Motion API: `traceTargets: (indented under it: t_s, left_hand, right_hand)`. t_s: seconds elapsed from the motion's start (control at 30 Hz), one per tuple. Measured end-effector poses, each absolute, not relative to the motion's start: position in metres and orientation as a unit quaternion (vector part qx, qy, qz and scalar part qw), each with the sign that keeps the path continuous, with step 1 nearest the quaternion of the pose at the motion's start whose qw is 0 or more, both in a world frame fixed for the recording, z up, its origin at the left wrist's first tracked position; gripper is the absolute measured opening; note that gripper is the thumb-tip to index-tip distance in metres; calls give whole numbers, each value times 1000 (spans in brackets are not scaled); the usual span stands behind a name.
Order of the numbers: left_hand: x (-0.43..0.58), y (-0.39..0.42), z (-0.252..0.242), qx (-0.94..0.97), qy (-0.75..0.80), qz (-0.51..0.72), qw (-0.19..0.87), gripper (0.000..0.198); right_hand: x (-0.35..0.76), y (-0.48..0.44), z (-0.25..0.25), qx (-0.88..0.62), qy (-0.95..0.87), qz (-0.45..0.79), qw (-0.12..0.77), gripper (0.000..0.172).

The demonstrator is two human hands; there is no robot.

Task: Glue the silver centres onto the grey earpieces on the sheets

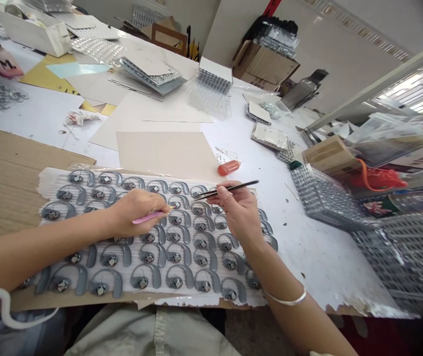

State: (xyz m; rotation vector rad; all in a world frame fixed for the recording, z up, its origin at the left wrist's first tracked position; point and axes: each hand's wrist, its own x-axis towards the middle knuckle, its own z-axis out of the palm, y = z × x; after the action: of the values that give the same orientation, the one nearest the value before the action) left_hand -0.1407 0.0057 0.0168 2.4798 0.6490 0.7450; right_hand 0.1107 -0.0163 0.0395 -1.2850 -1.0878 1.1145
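My left hand [139, 210] is closed around a thin pink-handled tool [147, 217]. Its pale tip points at one of the grey ear-hook earphone pieces [176, 203]; whether it touches cannot be made out. Black tweezers [239, 186] lie pinched in my right hand [237, 207], their points angled left towards the same piece. Rows of these curved grey pieces, each with a small round metallic part and fine wires, cover a white ridged sheet [128, 269] below both hands. My hands and forearms hide some of them.
An orange-red bottle [228, 168] lies behind the sheet, beside a beige card [163, 151]. Brown cardboard [7, 168] is at the left. Stacked clear plastic trays [326, 198] line the right side, near a cardboard box [330, 153]. A white box [35, 32] stands back left.
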Motion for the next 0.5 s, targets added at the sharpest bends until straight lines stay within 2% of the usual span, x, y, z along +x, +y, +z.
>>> traceTargets:
  t_s: [0.1,0.5]
  left_hand:
    - [-141,6,16,903,235,276,232,14]
    - [-141,6,17,906,236,265,232,17]
  right_hand:
    - [106,-29,41,-541,-505,413,531,23]
    - [108,-21,39,-506,-601,411,463,27]
